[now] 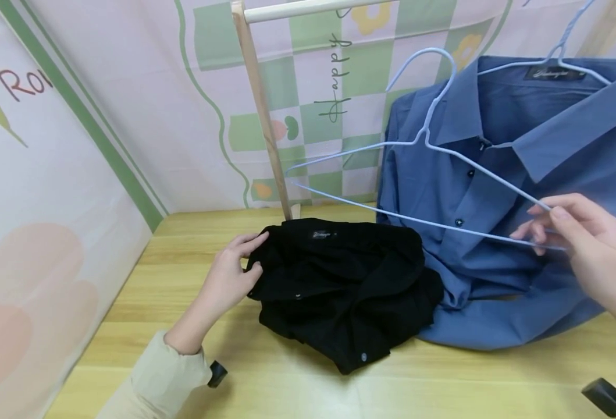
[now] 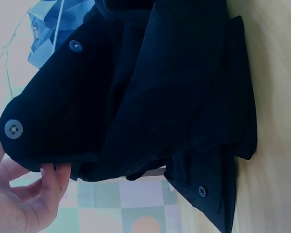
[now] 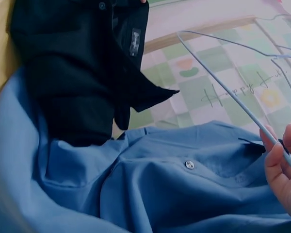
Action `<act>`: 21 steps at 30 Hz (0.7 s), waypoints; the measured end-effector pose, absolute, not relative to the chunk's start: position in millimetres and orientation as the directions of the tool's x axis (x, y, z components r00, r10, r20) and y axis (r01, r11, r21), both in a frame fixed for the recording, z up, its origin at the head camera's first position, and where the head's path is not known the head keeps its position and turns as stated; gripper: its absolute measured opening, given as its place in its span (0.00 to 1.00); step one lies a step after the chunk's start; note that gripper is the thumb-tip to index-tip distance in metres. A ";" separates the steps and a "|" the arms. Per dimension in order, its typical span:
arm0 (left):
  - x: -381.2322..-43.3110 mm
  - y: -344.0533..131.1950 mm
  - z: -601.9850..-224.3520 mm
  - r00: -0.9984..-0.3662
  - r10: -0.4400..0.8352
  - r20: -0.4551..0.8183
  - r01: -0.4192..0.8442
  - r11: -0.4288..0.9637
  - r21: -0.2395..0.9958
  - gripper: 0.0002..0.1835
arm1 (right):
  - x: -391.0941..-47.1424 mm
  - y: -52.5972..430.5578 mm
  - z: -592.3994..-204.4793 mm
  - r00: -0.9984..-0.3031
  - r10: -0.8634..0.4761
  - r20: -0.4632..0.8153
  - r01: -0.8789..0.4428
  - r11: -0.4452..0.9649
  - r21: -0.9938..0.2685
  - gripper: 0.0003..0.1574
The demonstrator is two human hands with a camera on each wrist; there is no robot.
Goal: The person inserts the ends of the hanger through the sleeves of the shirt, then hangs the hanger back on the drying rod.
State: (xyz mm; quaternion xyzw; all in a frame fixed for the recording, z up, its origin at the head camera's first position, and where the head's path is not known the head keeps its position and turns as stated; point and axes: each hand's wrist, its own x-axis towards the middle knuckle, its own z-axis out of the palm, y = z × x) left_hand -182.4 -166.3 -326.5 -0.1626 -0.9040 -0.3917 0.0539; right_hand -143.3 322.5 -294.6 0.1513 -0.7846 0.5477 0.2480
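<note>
A black shirt (image 1: 339, 291) with buttons and a collar label lies bunched on the wooden table. My left hand (image 1: 237, 265) pinches its collar at the left end, thumb and fingers on the cloth; in the left wrist view the fingers (image 2: 49, 187) hold the edge near a button. My right hand (image 1: 590, 241) grips the right end of a light blue wire hanger (image 1: 425, 137), thumb on top and fingers curled round the wire. The bare hanger is held in the air above the black shirt, its hook upward. In the right wrist view the hanger (image 3: 223, 87) slants toward that hand.
A blue shirt (image 1: 496, 314) hangs on another light blue hanger (image 1: 561, 49) at the right, its lower part on the table (image 1: 182, 279). A wooden rack (image 1: 260, 99) with a pale top rail stands at the back. Printed cloth (image 1: 213, 75) covers the walls.
</note>
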 end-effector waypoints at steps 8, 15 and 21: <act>-182.6 -167.9 -331.6 -0.940 0.250 0.233 0.341 0.643 0.686 0.29 | -144.1 331.2 -305.4 -0.836 -0.016 0.548 -0.542 0.173 -0.822 0.15; -182.9 -169.7 -333.1 -0.945 0.237 0.224 0.325 0.634 0.702 0.29 | -141.0 330.0 -313.3 -0.850 -0.065 0.522 -0.522 0.225 -0.823 0.17; -181.8 -170.0 -329.5 -0.943 0.232 0.238 0.332 0.631 0.701 0.29 | -139.5 326.6 -314.5 -0.844 -0.092 0.528 -0.524 0.355 -0.774 0.17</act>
